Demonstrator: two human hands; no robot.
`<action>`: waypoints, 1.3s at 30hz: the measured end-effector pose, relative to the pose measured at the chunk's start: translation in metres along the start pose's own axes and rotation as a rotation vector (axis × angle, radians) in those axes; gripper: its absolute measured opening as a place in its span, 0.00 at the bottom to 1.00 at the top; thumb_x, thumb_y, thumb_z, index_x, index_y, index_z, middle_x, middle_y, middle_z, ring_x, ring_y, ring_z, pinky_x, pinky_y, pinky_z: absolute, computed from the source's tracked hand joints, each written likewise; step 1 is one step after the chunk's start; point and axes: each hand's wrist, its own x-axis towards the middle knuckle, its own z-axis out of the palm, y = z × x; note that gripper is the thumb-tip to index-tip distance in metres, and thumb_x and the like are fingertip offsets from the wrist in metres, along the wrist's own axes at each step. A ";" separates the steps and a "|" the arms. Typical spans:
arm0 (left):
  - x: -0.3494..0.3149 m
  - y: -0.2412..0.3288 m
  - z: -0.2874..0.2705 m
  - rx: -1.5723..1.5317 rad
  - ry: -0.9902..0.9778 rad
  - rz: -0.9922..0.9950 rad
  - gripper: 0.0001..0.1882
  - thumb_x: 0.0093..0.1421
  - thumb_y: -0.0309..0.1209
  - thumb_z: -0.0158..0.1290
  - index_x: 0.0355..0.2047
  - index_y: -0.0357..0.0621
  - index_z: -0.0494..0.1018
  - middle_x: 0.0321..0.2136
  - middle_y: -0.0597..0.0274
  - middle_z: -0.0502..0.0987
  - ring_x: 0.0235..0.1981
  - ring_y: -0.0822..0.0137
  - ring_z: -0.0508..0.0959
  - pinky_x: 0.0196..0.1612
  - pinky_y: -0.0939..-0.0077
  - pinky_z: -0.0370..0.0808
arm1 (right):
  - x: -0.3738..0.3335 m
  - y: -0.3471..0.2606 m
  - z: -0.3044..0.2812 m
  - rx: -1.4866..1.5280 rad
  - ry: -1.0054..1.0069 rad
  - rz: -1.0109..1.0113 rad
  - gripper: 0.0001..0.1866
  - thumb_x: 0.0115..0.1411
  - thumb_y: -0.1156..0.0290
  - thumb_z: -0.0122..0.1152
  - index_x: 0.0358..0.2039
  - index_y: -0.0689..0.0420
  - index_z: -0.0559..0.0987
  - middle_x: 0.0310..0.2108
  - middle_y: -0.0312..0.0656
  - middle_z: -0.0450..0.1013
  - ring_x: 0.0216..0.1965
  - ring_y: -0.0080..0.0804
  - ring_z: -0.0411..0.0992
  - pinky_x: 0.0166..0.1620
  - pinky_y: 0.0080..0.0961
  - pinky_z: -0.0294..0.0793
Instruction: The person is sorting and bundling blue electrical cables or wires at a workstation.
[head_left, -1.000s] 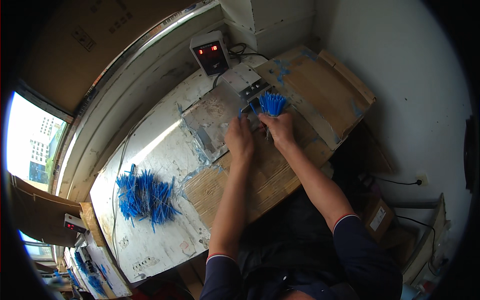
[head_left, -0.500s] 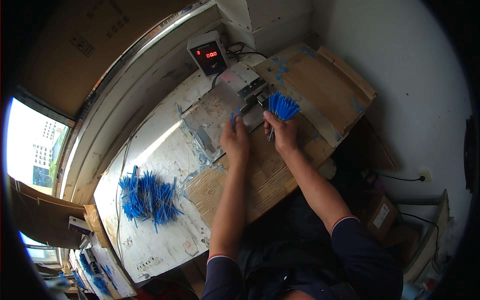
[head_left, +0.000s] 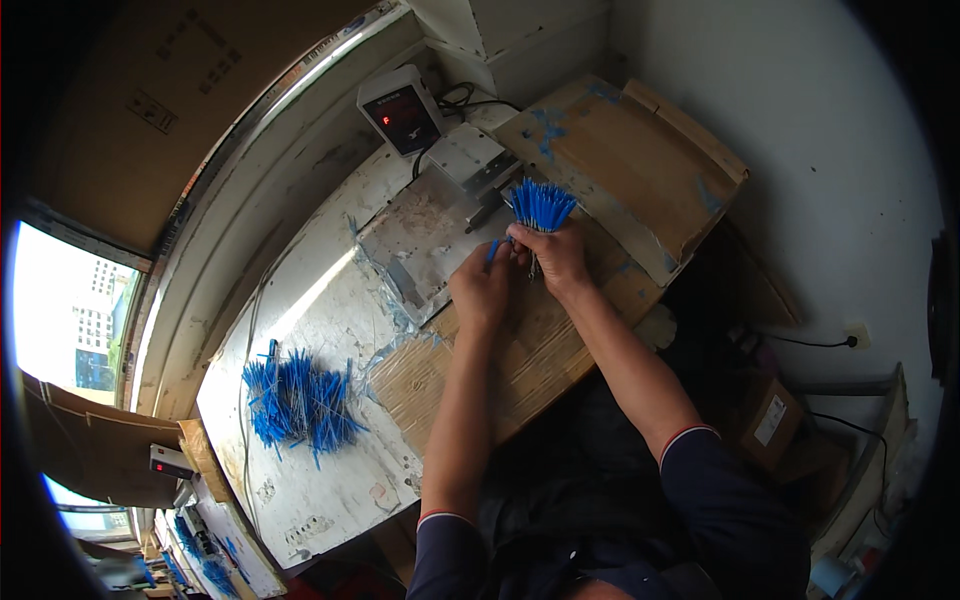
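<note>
My right hand (head_left: 560, 259) is closed round a bundle of thin blue-sleeved wires (head_left: 541, 204). The blue ends fan out above its fingers, and bare wire ends hang below them. My left hand (head_left: 479, 290) is closed, with a small blue-sleeved piece (head_left: 493, 250) between its fingertips. The fingertips of both hands meet just below the bundle, in front of a metal block machine (head_left: 464, 157). What the touching fingers share is too small to make out. To the left, a loose pile of blue-sleeved wires (head_left: 302, 402) lies on the white tabletop (head_left: 320, 512).
A box with a red display (head_left: 402, 114) stands behind the machine, cables beside it. A worn metal plate (head_left: 405, 235) lies left of my hands. Flattened cardboard (head_left: 630, 160) covers the right side; more cardboard (head_left: 420, 388) lies under my forearms. A window sill runs along the left.
My right hand has moved left with the bundle, away from the machine, and my left hand has come up to meet it. The display has gone from several characters to one.
</note>
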 end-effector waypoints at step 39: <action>0.032 -0.020 -0.012 0.410 0.054 0.138 0.08 0.60 0.34 0.57 0.37 0.48 0.81 0.32 0.49 0.82 0.35 0.45 0.83 0.38 0.51 0.77 | 0.015 0.009 0.009 -0.114 0.224 -0.083 0.06 0.57 0.73 0.72 0.30 0.59 0.81 0.24 0.36 0.77 0.21 0.22 0.74 0.23 0.21 0.74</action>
